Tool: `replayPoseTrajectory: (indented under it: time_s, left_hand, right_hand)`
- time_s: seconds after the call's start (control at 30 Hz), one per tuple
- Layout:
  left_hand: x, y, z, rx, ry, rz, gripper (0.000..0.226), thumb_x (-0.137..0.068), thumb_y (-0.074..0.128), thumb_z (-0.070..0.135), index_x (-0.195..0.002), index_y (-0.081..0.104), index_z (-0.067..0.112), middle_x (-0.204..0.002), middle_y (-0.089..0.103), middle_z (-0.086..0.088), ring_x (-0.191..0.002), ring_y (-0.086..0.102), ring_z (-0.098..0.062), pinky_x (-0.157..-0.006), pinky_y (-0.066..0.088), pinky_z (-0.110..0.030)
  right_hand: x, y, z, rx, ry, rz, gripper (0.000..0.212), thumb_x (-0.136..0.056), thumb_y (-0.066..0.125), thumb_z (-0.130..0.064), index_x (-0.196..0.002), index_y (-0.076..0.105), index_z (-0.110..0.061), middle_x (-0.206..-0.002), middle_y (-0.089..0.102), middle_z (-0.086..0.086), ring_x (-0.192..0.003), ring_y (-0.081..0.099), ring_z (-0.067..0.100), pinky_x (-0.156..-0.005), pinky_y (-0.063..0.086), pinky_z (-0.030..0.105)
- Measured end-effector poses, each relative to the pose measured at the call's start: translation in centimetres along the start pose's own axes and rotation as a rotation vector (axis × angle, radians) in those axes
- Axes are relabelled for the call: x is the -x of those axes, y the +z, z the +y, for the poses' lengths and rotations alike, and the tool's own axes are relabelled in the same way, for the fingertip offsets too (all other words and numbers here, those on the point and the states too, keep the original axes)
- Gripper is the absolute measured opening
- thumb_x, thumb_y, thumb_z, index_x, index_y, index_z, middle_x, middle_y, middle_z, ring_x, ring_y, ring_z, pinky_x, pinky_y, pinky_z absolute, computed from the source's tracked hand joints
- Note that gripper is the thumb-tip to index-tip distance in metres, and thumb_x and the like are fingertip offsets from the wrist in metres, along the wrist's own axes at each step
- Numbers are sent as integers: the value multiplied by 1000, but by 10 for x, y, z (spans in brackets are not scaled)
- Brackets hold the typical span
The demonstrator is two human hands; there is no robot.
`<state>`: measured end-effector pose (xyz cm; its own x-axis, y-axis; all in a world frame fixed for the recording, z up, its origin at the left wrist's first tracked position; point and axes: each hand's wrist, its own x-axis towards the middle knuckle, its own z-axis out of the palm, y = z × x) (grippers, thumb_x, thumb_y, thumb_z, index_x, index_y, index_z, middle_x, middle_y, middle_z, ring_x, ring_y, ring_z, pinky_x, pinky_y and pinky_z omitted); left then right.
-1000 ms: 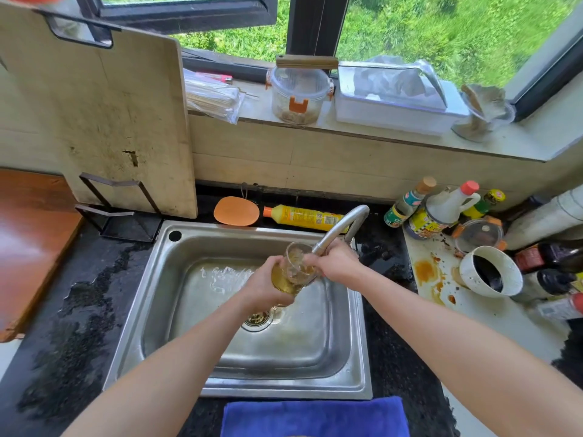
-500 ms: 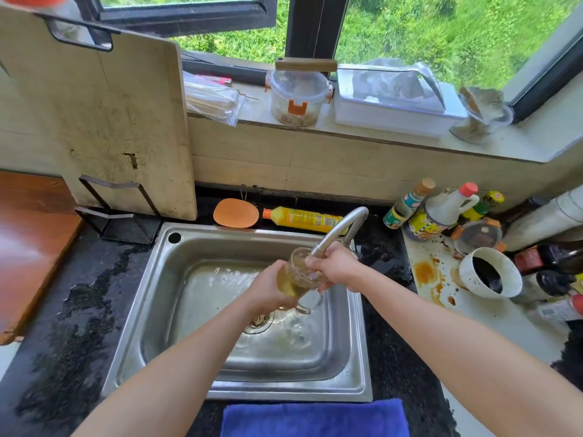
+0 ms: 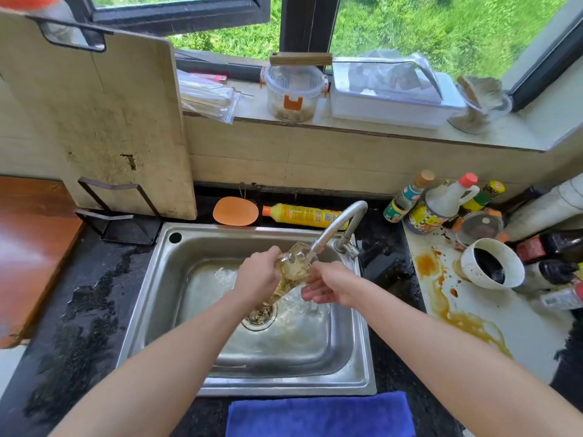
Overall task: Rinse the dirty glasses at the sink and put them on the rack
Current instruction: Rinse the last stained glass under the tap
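Note:
A clear glass (image 3: 293,264) with yellowish liquid hangs tilted over the steel sink (image 3: 362,357), its base up near the faucet spout (image 3: 339,223). The liquid runs out of its mouth toward the drain (image 3: 258,316). My left hand (image 3: 257,277) grips the glass from the left side. Just right of the glass's lower end is my right hand (image 3: 329,283), with relaxed fingers that hold nothing. Water is splashing on the sink floor beneath it.
A cutting board (image 3: 94,121) leans in a black metal stand (image 3: 120,222) left of the sink. Behind the sink lie an orange scrubber (image 3: 235,211) and a yellow bottle (image 3: 303,214). Sauce bottles, a white cup (image 3: 490,263) and brown spills crowd the right counter. A blue cloth (image 3: 318,416) lies in front.
The glass went from upright under the spout to tipped over, and it now pours its liquid out. My right hand left the faucet and dropped beside the glass.

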<state>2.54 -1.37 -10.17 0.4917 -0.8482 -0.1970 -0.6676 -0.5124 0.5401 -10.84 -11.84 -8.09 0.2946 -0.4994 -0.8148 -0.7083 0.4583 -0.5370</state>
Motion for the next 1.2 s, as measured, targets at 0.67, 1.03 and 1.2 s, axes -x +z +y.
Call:
replayPoseTrajectory:
  time_s: [0.67,1.03,1.2]
  left_hand:
    - [-46,-62,40,-147,-151,-714,23,-90,40,-2,-99,62,-2,-84,68,-15,-65,69,-28,-50,58,-37]
    - [5,11,2,151,-29,-249,105,-75,76,15,-153,8,31,-137,44,-5,-117,51,-20,-91,49,-34]
    - [-3,24,1,405,-109,-148,84,-69,83,13,-137,35,19,-128,51,1,-101,57,-13,-65,47,-10]
  right_hand:
    - [-4,-14,12,-35,-262,-336,23,-96,63,-30,-112,69,-14,-105,76,0,-100,70,11,-80,54,30]
    - [-19,-11,5,349,-467,128,35,-87,64,-45,-68,74,-18,-72,74,-2,-78,72,27,-81,57,50]
    - [-11,-10,8,526,-637,88,31,-88,56,-46,-65,69,-29,-69,69,-13,-72,65,15,-80,53,45]
